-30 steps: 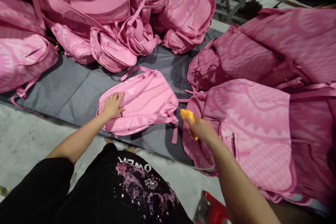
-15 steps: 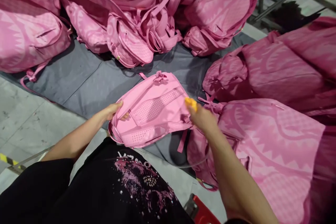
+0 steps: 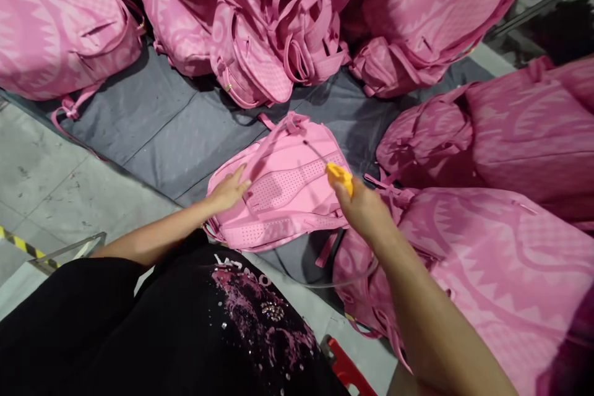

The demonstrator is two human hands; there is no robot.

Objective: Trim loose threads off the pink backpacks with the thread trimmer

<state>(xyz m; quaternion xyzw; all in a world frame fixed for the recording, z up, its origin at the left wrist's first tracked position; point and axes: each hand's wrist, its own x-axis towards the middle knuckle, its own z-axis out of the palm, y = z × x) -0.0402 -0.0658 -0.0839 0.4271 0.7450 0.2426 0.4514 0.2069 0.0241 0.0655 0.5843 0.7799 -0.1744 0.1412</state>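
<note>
A dark grey mat [image 3: 153,117] spread over the pale concrete floor [image 3: 41,179] carries one pink backpack [image 3: 283,198] lying flat near its front edge, with heaps of pink backpacks [image 3: 260,25] piled around it

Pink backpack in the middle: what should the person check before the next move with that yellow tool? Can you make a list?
1. Left hand lies flat on the pink backpack, steadying it: ok.
2. Right hand is closed around the yellow tool: ok.
3. The tool's thin tip is aimed at the backpack's strap side: ok.
4. Left fingers are away from the tip: ok.
5. Tip is touching the fabric: cannot tell.
</note>
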